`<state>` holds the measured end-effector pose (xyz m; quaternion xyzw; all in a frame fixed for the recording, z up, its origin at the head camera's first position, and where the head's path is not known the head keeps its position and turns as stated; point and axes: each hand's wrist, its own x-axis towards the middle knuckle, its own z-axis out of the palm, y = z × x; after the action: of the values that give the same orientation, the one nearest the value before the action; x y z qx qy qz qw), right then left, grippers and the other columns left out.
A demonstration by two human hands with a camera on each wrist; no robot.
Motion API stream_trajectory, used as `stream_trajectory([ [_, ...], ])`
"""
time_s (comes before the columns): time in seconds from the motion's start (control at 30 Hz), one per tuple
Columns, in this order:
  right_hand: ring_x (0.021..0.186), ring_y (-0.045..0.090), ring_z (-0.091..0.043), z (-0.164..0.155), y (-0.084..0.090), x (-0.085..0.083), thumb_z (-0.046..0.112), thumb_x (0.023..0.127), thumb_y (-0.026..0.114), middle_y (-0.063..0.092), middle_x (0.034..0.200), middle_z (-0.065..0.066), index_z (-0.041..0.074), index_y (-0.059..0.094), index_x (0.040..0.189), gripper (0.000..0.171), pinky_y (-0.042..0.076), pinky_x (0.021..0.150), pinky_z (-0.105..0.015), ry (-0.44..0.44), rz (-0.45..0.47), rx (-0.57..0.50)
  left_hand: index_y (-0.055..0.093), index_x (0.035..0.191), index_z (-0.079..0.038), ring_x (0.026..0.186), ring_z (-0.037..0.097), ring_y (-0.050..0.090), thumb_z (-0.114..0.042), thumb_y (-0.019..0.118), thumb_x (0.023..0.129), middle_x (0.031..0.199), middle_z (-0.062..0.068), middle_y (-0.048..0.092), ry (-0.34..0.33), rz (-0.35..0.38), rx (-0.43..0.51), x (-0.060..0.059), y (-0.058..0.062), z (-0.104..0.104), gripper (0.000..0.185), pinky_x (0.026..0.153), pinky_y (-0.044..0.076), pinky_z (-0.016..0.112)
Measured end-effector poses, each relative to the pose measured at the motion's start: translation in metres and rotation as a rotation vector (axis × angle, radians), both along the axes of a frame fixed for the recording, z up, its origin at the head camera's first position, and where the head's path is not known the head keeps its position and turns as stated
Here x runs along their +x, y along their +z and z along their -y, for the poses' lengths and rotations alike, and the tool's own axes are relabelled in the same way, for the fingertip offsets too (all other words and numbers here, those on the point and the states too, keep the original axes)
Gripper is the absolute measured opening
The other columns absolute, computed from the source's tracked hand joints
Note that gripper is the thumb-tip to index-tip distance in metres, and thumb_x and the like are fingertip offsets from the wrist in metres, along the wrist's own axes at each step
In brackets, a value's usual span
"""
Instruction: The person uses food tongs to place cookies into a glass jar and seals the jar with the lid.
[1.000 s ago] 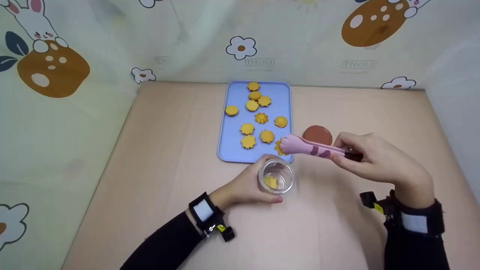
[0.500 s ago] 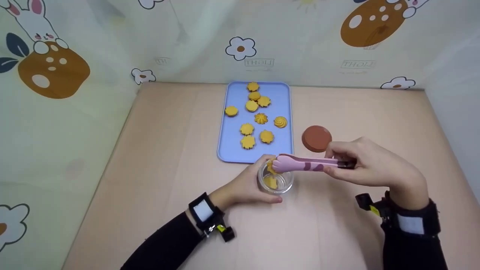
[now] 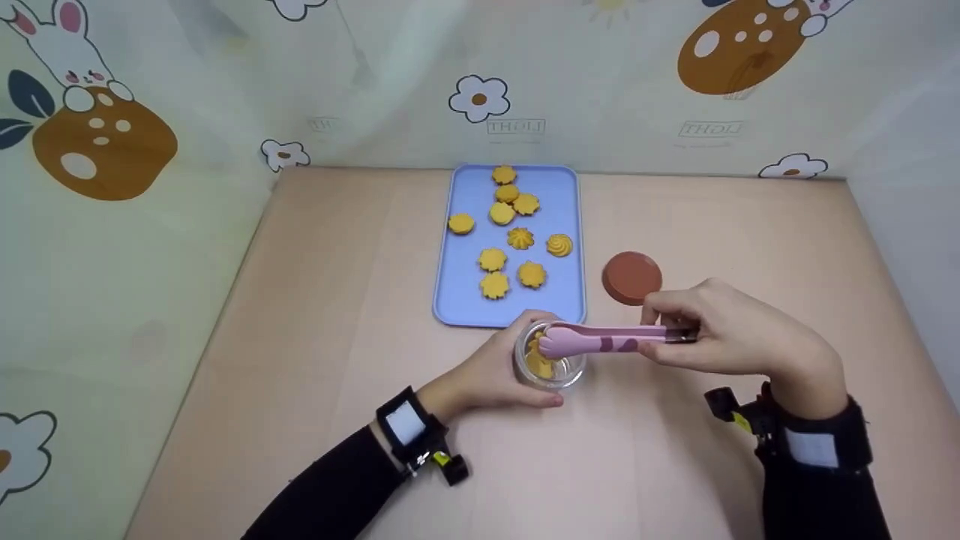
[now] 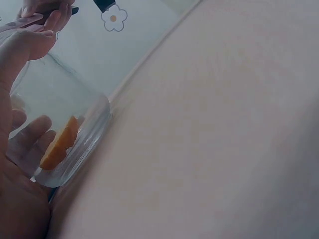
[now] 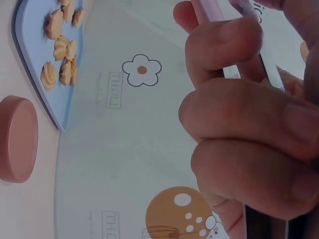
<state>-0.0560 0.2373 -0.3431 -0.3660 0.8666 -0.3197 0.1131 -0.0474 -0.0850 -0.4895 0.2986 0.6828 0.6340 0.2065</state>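
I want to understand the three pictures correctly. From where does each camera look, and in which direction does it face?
Head: from above, looking forward and down at the table, blue tray, both hands and dark sleeves.
Left wrist: low beside the left hand, looking along the table at the glass jar it grips.
Right wrist: behind the right hand, whose fingers fill the view, facing the tray and brown lid.
Shared: head and right wrist both show tray, cookies, lid.

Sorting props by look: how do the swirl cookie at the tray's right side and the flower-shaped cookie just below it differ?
The swirl cookie is piped in a raised spiral with a round outline; the flower cookie looks flatter, with a notched, petalled edge. The swirl cookie lies nearer the blue tray's right rim; the flower cookie sits further in. Both are orange-yellow and lie loose on the tray.
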Motion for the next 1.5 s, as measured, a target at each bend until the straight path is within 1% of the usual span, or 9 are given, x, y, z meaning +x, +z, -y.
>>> stream_trajectory([
  [0.33, 0.057, 0.042, 0.003, 0.0007, -0.0019, 0.001, 0.012, 0.094, 0.083, 0.046, 0.067, 0.022, 0.031, 0.065, 0.091, 0.026, 0.038, 0.047, -0.02, -0.005, 0.009, 0.018, 0.045, 0.154, -0.019, 0.134, 0.016, 0.061, -0.016, 0.101, 0.076, 0.145, -0.004, 0.062, -0.004, 0.004, -0.006, 0.001, 0.0007, -0.0003, 0.096, 0.12, 0.048, 0.038],
  [0.47, 0.057, 0.046, 0.002, 0.0004, -0.0021, 0.0012, 0.016, 0.094, 0.085, 0.051, 0.068, 0.021, 0.029, 0.067, 0.094, 0.022, 0.042, 0.048, -0.023, -0.022, 0.016, 0.036, 0.046, 0.154, -0.019, 0.134, 0.015, 0.061, -0.016, 0.101, 0.075, 0.145, -0.005, 0.063, 0.006, 0.002, -0.003, 0.0017, -0.0005, -0.0007, 0.096, 0.122, 0.046, 0.038],
  [0.63, 0.058, 0.051, 0.0, -0.0004, -0.0021, 0.0017, 0.018, 0.095, 0.086, 0.057, 0.071, 0.019, 0.026, 0.069, 0.098, 0.018, 0.046, 0.049, -0.024, -0.029, 0.01, 0.03, 0.046, 0.154, -0.021, 0.137, 0.015, 0.059, -0.019, 0.101, 0.075, 0.148, -0.006, 0.063, 0.013, -0.005, -0.019, 0.0022, -0.0013, -0.0011, 0.096, 0.124, 0.042, 0.038],
  [0.93, 0.058, 0.049, 0.0, -0.0016, 0.0006, 0.0031, 0.019, 0.094, 0.086, 0.056, 0.071, 0.018, 0.026, 0.069, 0.1, 0.019, 0.043, 0.048, -0.023, -0.052, -0.018, 0.026, 0.046, 0.156, -0.022, 0.138, 0.013, 0.056, -0.023, 0.101, 0.076, 0.149, -0.008, 0.062, 0.02, 0.002, -0.034, 0.0021, -0.0005, -0.0006, 0.097, 0.125, 0.04, 0.039],
  [1.07, 0.058, 0.049, 0.0, -0.0016, 0.0018, 0.0034, 0.019, 0.094, 0.086, 0.055, 0.072, 0.018, 0.025, 0.07, 0.101, 0.018, 0.043, 0.048, -0.022, -0.067, -0.042, 0.009, 0.045, 0.157, -0.023, 0.138, 0.012, 0.056, -0.026, 0.102, 0.075, 0.149, -0.009, 0.061, 0.031, -0.013, -0.059, 0.0025, -0.0003, 0.0, 0.099, 0.125, 0.04, 0.039],
  [1.17, 0.058, 0.048, 0.0, -0.0017, 0.0023, 0.0033, 0.019, 0.095, 0.086, 0.054, 0.072, 0.017, 0.023, 0.069, 0.102, 0.019, 0.042, 0.048, -0.022, -0.08, -0.062, -0.007, 0.046, 0.157, -0.022, 0.138, 0.012, 0.057, -0.027, 0.101, 0.076, 0.148, -0.007, 0.062, 0.032, -0.021, -0.062, 0.0021, -0.0012, 0.0001, 0.098, 0.126, 0.039, 0.039],
  [1.27, 0.059, 0.05, -0.002, -0.0017, 0.0032, 0.0031, 0.019, 0.095, 0.086, 0.055, 0.072, 0.017, 0.021, 0.07, 0.105, 0.019, 0.043, 0.049, -0.021, -0.109, -0.099, -0.019, 0.045, 0.157, -0.023, 0.139, 0.012, 0.056, -0.028, 0.102, 0.076, 0.148, -0.008, 0.062, 0.031, -0.022, -0.065, 0.0018, -0.0021, 0.0006, 0.099, 0.125, 0.04, 0.039],
  [1.37, 0.06, 0.052, -0.004, -0.0004, 0.0034, 0.0022, 0.017, 0.094, 0.087, 0.057, 0.074, 0.015, 0.018, 0.071, 0.106, 0.02, 0.045, 0.05, -0.021, -0.162, -0.175, -0.028, 0.044, 0.156, -0.023, 0.14, 0.012, 0.055, -0.027, 0.102, 0.076, 0.149, -0.008, 0.061, 0.026, -0.018, -0.059, 0.0016, -0.002, 0.0013, 0.099, 0.125, 0.04, 0.04],
  [1.5, 0.061, 0.054, -0.007, 0.0051, 0.0002, -0.0004, 0.018, 0.094, 0.088, 0.061, 0.075, 0.011, 0.013, 0.072, 0.11, 0.023, 0.044, 0.05, -0.019, -0.276, -0.264, -0.044, 0.045, 0.155, -0.021, 0.141, 0.013, 0.055, -0.026, 0.102, 0.076, 0.149, -0.008, 0.061, 0.021, -0.017, -0.053, 0.0012, -0.0017, 0.0016, 0.097, 0.125, 0.04, 0.04],
])
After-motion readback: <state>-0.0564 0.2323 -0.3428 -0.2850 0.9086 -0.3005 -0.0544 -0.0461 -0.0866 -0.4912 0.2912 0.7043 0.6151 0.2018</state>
